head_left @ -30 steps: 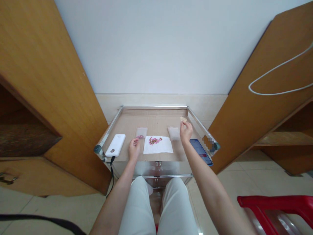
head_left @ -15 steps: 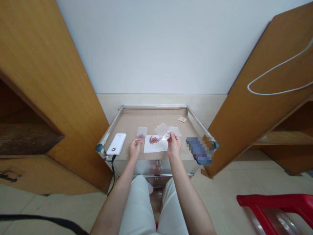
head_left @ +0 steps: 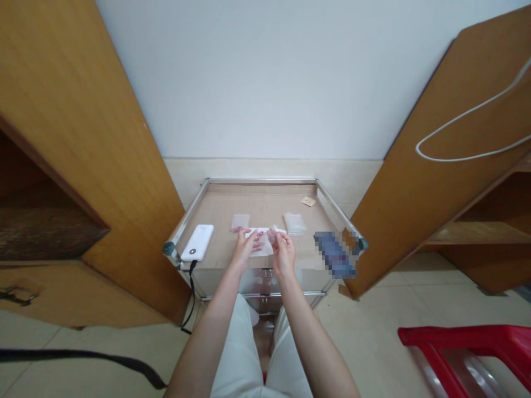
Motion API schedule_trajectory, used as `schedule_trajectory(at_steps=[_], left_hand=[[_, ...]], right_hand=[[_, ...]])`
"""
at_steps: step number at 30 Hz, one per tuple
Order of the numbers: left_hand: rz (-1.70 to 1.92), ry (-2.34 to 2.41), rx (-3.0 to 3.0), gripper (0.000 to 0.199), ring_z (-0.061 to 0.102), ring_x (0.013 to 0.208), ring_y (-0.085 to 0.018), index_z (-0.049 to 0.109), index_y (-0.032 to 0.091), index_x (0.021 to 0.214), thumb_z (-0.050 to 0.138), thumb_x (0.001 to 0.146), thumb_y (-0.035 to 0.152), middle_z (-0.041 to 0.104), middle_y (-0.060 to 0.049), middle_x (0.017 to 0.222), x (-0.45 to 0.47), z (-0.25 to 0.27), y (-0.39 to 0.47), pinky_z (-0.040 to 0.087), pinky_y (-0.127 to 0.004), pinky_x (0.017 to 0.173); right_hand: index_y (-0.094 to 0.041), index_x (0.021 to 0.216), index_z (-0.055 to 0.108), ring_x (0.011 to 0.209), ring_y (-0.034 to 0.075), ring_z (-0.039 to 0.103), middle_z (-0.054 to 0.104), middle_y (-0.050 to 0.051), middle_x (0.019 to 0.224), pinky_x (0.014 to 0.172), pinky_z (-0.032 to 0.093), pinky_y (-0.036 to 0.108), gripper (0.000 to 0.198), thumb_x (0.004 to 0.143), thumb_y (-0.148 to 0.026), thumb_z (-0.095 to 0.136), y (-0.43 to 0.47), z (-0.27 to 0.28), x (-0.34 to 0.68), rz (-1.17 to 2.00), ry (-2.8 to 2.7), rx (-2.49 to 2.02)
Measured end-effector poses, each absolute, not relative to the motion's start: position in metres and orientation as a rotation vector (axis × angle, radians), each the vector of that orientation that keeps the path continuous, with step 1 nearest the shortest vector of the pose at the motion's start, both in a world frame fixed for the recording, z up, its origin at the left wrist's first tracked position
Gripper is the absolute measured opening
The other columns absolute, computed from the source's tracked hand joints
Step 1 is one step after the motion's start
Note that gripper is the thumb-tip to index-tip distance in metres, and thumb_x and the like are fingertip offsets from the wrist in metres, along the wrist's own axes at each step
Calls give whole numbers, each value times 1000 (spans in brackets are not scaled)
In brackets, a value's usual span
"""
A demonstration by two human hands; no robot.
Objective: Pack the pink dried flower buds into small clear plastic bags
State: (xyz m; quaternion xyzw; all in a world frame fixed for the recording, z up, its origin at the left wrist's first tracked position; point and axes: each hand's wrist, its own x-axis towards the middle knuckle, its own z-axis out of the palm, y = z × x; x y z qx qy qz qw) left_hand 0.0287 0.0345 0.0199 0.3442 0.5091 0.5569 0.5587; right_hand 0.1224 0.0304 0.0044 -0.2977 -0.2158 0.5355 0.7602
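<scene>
In the head view, the right hand (head_left: 284, 252) has its fingers clamped on a small clear bag (head_left: 272, 234), held up over the right part of a white sheet (head_left: 262, 252) on the surface (head_left: 257, 198). The left hand (head_left: 244, 250) reaches over the sheet's left edge; its fingers are blurred, so I cannot tell whether they are together on something small. Pink pieces (head_left: 260, 233) show on the sheet between the hands. Beyond the left hand lies a clear packet (head_left: 240, 221) (a few pink bits sit at its near end), and beyond the right hand a clear stack of bags (head_left: 295, 223). A white power bank (head_left: 198, 241) lies to the left, a pixelated phone (head_left: 335, 255) to the right.
</scene>
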Motion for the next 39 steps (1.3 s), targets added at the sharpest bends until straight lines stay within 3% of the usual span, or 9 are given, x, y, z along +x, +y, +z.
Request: schedule_trajectory(at_steps=[5, 13, 18, 24, 27, 39], left_hand=[[1194, 1126, 695, 29, 60, 54, -12, 41, 18, 85, 54, 68, 38, 57, 0, 66, 25, 18, 32, 46, -25, 53], [1690, 1160, 918, 30, 57, 58, -8, 35, 20, 83, 54, 60, 13, 55, 6, 60, 14, 24, 32, 44, -21, 62], [1680, 1212, 1177, 27, 57, 58, -8, 32, 21, 80, 46, 62, 7, 55, 5, 64, 10, 24, 30, 43, -21, 60], [1608, 1364, 1517, 11, 56, 69, -11, 40, 19, 67, 43, 65, 8, 56, 0, 70, 7, 16, 34, 43, -25, 68], [1618, 1364, 1643, 15, 55, 77, -13, 47, 18, 62, 38, 67, 7, 57, -2, 72, 6, 22, 33, 42, -27, 73], [1612, 1328, 1520, 16, 54, 76, -15, 56, 18, 52, 52, 66, 20, 58, -1, 66, 8, 38, 30, 38, -27, 79]], right_hand=[[-19, 74, 47, 82, 15, 61, 64, 2, 83, 82, 43, 34, 20, 65, -28, 63, 23, 6, 123, 1256, -551, -573], [-20, 68, 53, 79, 15, 59, 61, 1, 80, 72, 45, 29, 11, 63, -24, 61, 15, 1, 122, 1403, -737, -660], [-21, 85, 58, 82, 15, 58, 60, 4, 94, 66, 45, 27, 20, 67, -31, 58, 18, 6, 123, 1289, -860, -812], [-18, 79, 61, 65, 12, 56, 61, 2, 75, 67, 44, 28, 18, 67, -31, 60, 29, 16, 122, 1050, -1076, -845], [-18, 74, 61, 62, 12, 56, 61, 1, 68, 66, 45, 28, 14, 67, -30, 60, 28, 19, 122, 1046, -1110, -826], [-20, 72, 64, 68, 14, 58, 64, 1, 76, 71, 47, 30, 11, 62, -25, 63, 22, 20, 119, 1154, -1102, -782]])
